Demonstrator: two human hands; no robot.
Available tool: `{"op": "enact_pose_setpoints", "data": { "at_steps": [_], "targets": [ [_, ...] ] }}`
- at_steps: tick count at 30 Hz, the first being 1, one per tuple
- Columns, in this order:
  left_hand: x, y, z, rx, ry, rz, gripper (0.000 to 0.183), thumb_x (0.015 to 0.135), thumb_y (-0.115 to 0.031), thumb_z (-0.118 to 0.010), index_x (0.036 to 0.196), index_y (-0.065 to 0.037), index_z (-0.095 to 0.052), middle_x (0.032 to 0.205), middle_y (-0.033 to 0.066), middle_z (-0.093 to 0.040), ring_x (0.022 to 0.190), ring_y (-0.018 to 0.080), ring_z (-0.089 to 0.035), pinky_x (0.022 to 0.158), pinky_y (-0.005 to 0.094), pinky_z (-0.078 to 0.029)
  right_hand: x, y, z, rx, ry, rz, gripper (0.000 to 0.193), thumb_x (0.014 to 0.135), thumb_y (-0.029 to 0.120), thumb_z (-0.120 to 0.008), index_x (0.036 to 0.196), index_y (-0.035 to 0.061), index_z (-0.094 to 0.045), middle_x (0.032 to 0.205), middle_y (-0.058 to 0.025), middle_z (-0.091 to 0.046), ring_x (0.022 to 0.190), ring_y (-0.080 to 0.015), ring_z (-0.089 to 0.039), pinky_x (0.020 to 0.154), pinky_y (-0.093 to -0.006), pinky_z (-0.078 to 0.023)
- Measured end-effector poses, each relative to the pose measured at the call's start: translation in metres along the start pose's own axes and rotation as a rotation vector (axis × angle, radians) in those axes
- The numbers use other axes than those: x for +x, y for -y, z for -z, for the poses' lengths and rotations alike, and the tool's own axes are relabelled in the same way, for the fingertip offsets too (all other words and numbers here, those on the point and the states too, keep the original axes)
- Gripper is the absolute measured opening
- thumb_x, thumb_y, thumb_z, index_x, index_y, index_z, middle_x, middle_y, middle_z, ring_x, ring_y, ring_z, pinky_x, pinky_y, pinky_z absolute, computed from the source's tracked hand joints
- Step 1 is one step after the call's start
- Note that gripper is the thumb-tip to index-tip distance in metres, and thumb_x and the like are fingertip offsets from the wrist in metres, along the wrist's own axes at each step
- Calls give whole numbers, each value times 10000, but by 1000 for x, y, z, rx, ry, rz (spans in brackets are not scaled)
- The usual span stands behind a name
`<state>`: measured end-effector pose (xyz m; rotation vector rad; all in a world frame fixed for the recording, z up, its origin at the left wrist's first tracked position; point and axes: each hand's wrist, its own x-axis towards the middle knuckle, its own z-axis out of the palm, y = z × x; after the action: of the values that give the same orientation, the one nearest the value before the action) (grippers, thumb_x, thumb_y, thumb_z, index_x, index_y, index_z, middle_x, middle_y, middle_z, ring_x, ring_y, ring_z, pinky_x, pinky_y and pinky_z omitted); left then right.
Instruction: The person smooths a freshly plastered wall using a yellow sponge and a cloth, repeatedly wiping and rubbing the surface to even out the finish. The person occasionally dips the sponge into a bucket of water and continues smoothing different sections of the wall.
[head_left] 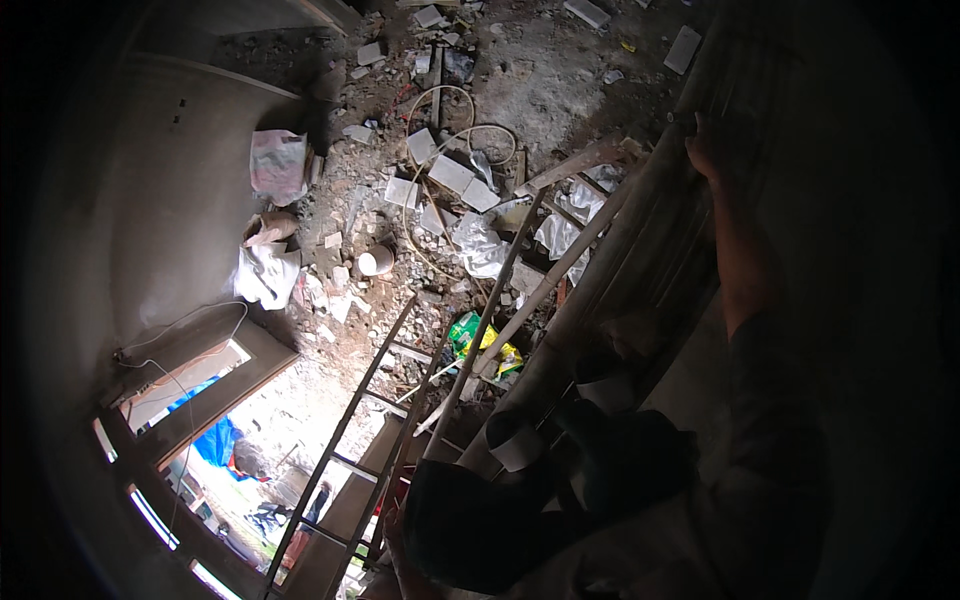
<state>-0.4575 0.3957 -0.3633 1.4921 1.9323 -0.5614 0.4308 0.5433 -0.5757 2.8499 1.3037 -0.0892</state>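
Note:
Below me, my legs and feet in pale-cuffed footwear [513, 446] rest on long wooden planks [600, 300] that run up to the right. My right arm reaches far forward, and my right hand [708, 150] looks closed at the planks' far end. A small pale round end shows beside its fingers; what it grips is too dark to make out. Low in the view, my left hand [396, 545] is partly seen beside a ladder [350, 462], its fingers mostly hidden. A second ladder-like frame [490, 300] leans along the planks' left edge.
Rubble covers the floor far below, with pale blocks [452, 175], a looped hose [410, 200], a white bucket [376, 261] and a green and yellow bag [485, 345]. Sacks [268, 272] lie by the left wall. A window frame [215, 405] opens onto bright light and blue sheeting [216, 440].

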Motion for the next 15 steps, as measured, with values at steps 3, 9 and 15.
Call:
{"op": "enact_pose_setpoints", "data": {
  "at_steps": [3, 9, 15],
  "targets": [
    [-16, 13, -14, 0, -47, 39, 338, 918, -229, -511, 1197, -52, -586, 1192, 207, -586, 1066, 351, -584, 924, 421, -467, 15, 22, -16, -71, -26, -36, 670, 796, 130, -510, 1433, 33, -325, 1397, -239, -408, 1295, -396, -384, 1081, -452, -309],
    [-31, 3, -58, -29, -53, 43, 344, 915, -237, -517, 1198, -56, -587, 1193, 204, -586, 1069, 345, -583, 928, 415, -465, 61, -52, -49, 91, 139, 115, 554, 932, 294, -488, 1427, 89, -346, 1443, -209, -367, 1343, -360, -342, 1105, -445, -282],
    [-48, -9, -75, -24, -67, 31, 349, 912, -245, -523, 1200, -59, -588, 1195, 200, -586, 1072, 340, -583, 932, 410, -463, 38, -21, -54, -301, 140, 244, 424, 950, 260, -477, 1323, 58, -481, 1298, -191, -530, 1216, -347, -495, 1001, -437, -409]
  ]
}}
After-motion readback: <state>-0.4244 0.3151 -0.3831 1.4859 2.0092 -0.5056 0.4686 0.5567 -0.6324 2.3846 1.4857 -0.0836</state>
